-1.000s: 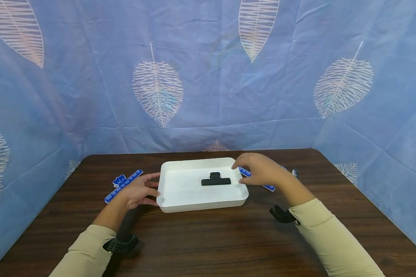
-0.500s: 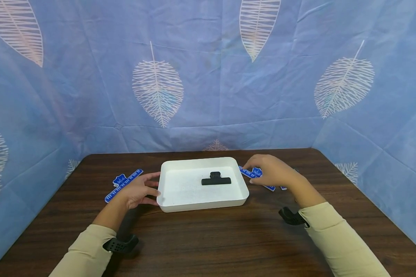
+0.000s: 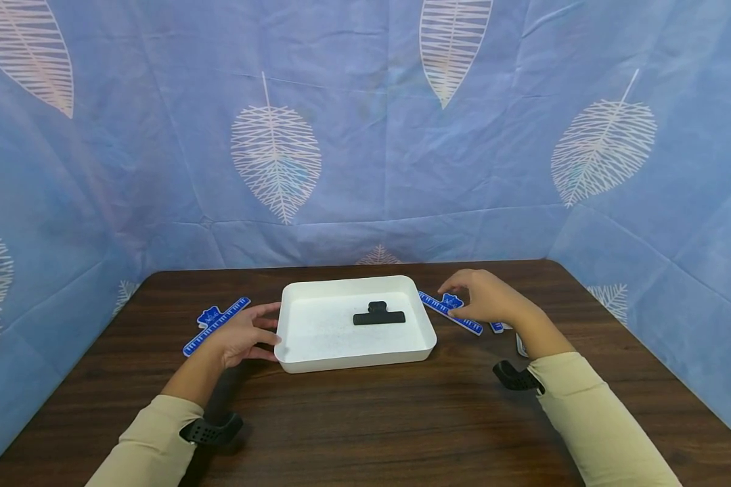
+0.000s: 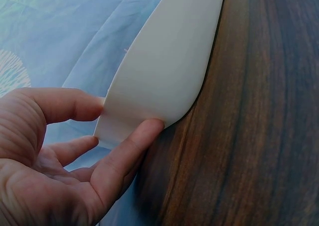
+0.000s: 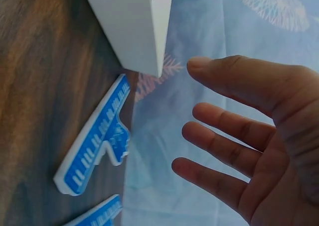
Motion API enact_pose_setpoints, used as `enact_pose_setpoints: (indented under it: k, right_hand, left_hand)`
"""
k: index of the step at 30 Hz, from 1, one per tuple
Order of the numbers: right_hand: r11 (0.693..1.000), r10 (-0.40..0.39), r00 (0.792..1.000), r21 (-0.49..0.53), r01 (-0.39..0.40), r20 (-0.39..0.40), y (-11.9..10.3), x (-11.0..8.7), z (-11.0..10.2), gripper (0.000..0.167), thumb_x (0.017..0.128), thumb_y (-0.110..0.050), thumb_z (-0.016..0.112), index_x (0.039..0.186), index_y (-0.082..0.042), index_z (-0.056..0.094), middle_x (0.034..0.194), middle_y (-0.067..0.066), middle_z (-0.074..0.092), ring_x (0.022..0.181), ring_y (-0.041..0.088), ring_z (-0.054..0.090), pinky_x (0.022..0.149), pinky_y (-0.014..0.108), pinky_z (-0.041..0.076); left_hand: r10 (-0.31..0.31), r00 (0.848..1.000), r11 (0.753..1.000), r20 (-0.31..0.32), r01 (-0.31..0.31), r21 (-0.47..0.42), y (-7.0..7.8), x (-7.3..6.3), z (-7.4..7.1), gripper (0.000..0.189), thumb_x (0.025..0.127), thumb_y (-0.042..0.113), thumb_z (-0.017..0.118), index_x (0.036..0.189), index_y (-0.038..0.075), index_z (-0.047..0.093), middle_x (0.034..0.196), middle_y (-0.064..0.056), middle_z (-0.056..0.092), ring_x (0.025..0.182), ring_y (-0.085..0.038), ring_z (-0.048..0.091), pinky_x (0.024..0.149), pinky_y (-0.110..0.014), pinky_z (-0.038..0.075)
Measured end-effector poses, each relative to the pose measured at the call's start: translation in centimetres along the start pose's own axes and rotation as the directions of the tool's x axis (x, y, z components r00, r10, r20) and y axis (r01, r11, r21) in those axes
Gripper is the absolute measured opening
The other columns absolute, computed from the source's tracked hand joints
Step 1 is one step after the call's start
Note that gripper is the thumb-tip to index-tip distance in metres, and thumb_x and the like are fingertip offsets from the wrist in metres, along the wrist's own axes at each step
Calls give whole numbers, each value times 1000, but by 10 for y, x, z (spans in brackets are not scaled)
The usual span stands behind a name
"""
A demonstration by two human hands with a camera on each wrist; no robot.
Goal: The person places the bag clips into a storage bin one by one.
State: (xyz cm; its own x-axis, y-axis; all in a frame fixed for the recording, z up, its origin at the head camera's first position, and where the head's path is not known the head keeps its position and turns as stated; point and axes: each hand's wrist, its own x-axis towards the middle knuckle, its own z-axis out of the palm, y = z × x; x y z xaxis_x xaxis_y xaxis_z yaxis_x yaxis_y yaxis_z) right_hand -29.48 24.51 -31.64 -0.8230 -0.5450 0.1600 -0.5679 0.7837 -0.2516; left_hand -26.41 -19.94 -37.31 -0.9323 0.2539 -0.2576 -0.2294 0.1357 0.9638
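A white rectangular tray lies on the table, with a black clip inside it towards the right. My left hand is at the tray's left end, fingertips touching its outer wall, as the left wrist view confirms for that hand. Just right of the tray, a blue clip with a white piano-key pattern lies slantwise on the table. Over it is my right hand, thumb and fingers apart and holding nothing. In the right wrist view the same blue clip lies away from the fingers.
A similar blue clip lies left of the tray, beside my left hand. Another blue clip and a pale-edged item are partly hidden under my right hand and wrist. Behind the dark wooden table hangs a blue leaf-patterned cloth.
My right hand has moved right, away from the tray's right rim to above the blue clip. My left hand, the tray and the black clip have stayed in place.
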Motion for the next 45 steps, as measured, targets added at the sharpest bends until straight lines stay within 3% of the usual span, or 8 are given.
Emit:
enact_pose_setpoints:
  k: [8, 21, 33, 41, 45]
  right_hand:
    - [999, 27, 999, 17, -27, -21, 17, 5, 14, 37, 78, -11, 80, 112, -2, 70, 112, 16, 67, 101, 37, 63, 86, 53, 53]
    - [989, 146, 988, -15, -145, 49, 16, 20, 30, 46, 77, -9, 80, 118, 4, 65, 120, 22, 60, 110, 40, 58, 94, 54, 49]
    - [977, 212, 972, -24, -210, 104, 27, 32, 47, 45, 80, -16, 79, 120, -1, 65, 118, 20, 59, 107, 36, 57, 94, 54, 48]
    - [972, 233, 962, -6, -235, 144, 27, 37, 50, 46, 79, -12, 79, 122, -4, 65, 121, 20, 58, 113, 38, 55, 98, 56, 45]
    - [978, 207, 967, 4, -210, 146, 25, 38, 49, 45, 79, -7, 78, 122, -1, 65, 119, 20, 60, 113, 40, 55, 97, 56, 46]
  left_hand:
    - [-2, 1000, 1000, 10, 2, -7, -1, -1, -1, 81, 85, -10, 63, 154, 4, 23, 145, -32, 32, 115, -47, 53, 78, -50, 57]
    - [3, 1000, 1000, 7, -3, -11, 0, 0, 0, 81, 85, -11, 63, 154, 4, 23, 145, -32, 33, 113, -45, 55, 77, -50, 58]
    - [1, 1000, 1000, 6, -1, -18, -1, 0, 0, 82, 84, -12, 64, 154, 4, 23, 145, -33, 32, 114, -46, 54, 78, -51, 57]
    - [5, 1000, 1000, -1, -5, -14, -2, 1, -1, 82, 84, -11, 64, 153, 4, 24, 145, -33, 33, 112, -45, 56, 77, -50, 58]
    - [13, 1000, 1000, 4, -13, -18, -3, 1, -1, 81, 84, -12, 63, 153, 3, 24, 144, -33, 34, 110, -43, 57, 77, -50, 58]
